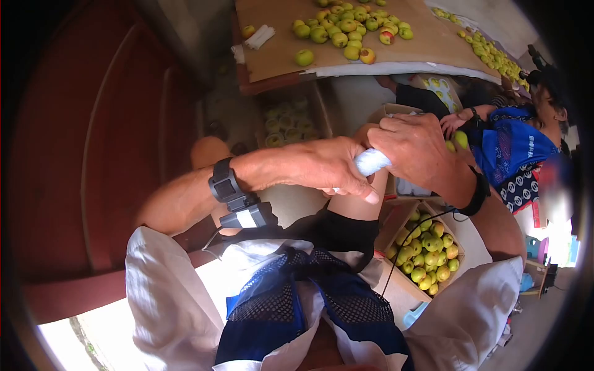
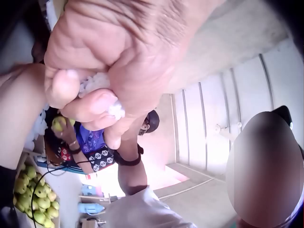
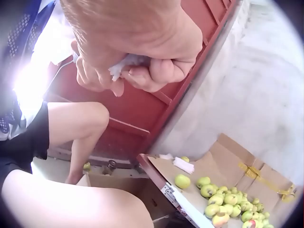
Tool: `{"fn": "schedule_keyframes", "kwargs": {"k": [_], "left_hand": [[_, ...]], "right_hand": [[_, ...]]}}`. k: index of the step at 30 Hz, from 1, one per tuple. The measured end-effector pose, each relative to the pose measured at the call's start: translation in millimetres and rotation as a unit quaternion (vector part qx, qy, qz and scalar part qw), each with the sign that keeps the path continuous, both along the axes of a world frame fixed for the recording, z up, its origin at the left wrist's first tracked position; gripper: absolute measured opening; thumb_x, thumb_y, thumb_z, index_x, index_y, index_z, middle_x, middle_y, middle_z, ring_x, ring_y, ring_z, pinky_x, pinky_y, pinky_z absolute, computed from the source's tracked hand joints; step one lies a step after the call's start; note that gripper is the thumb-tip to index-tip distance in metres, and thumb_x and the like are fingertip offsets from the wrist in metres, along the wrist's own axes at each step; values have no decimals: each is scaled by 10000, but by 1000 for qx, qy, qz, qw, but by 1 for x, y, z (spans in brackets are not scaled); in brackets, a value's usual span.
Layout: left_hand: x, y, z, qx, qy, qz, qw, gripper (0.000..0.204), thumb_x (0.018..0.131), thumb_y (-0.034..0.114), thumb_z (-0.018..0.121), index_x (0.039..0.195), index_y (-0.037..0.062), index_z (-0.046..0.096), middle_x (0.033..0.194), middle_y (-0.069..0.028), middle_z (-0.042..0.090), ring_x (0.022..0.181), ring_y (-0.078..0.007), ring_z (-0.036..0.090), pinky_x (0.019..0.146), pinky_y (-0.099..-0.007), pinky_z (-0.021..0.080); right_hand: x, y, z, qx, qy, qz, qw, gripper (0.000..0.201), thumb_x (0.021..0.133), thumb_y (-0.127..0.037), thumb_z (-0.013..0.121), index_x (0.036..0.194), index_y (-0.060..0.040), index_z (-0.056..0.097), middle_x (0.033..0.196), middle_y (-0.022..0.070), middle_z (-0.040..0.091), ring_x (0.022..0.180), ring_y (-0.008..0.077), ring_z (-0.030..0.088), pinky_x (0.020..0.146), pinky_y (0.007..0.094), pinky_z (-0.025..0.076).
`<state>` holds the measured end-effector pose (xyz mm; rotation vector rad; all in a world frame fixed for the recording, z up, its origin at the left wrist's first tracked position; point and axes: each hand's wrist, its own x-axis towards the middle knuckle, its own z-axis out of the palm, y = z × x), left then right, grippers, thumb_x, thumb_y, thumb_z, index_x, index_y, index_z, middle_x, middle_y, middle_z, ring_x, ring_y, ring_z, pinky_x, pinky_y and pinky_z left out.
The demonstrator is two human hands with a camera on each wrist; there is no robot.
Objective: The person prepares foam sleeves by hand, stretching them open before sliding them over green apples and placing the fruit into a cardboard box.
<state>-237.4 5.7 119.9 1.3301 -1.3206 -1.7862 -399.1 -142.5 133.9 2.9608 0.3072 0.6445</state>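
A dark red door (image 1: 93, 154) fills the left side. To its right, on the floor below the table, an open box (image 1: 325, 108) in shadow holds apples. The table (image 1: 272, 59) stands on the far side, its top covered with brown cardboard; a bundle of white nets (image 1: 259, 37) lies near its left end, with loose green and yellow apples (image 1: 339, 40), some blushed red, heaped to the right of it.

Near the middle, the left hand (image 1: 328, 164) reaches across from the left, a black strap (image 1: 224, 180) on its wrist, its fingers curled round a white foam net (image 1: 372, 161). The net is bunched between the two hands, above the seated person's legs; most of it is hidden, and whether anything is inside cannot be told. Just to its right, the right hand (image 1: 414, 148) grips the same net from the other side, fingers bent over it, with a black band (image 1: 476, 193) round its wrist.

Below the right arm, nearer, a cardboard box (image 1: 388, 232) is full of apples. Farther right sits another person in a blue vest (image 1: 513, 139), one hand beside green apples. At the far right, more apples (image 1: 495, 52) lie spread in a long band.
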Motion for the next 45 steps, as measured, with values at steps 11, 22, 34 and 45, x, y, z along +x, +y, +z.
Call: {"fn": "schedule_keyframes", "kwargs": {"k": [11,22,34,45], "left_hand": [[-75,75,-5,64,437,-7,897,448,844,196,845,1086,-64,572,656,22,535,487,-20,410,416,-185,281],[-104,131,-4,-38,599,19,799,503,889,268,800,1151,-81,548,607,2,487,433,-47,426,377,-206,299],[-79,150,-24,-57,649,-16,758,485,786,318,881,999,-44,639,590,45,508,482,-17,411,436,-198,263],[-10,92,-17,-161,739,128,641,356,892,262,792,867,-2,555,574,14,455,438,-58,363,411,-243,263]], "right_hand": [[-10,60,13,-20,-144,106,984,298,697,-252,766,991,-217,727,620,-49,424,542,123,517,470,280,410],[31,122,15,132,-224,246,934,625,650,-74,736,1264,6,657,640,-17,586,509,140,557,464,287,417],[79,152,4,227,-171,280,917,409,631,15,790,1012,-43,653,628,1,563,504,189,553,483,308,365],[197,118,-44,383,-299,272,830,371,674,54,726,1022,-26,624,624,30,569,499,205,549,456,318,403]]}}
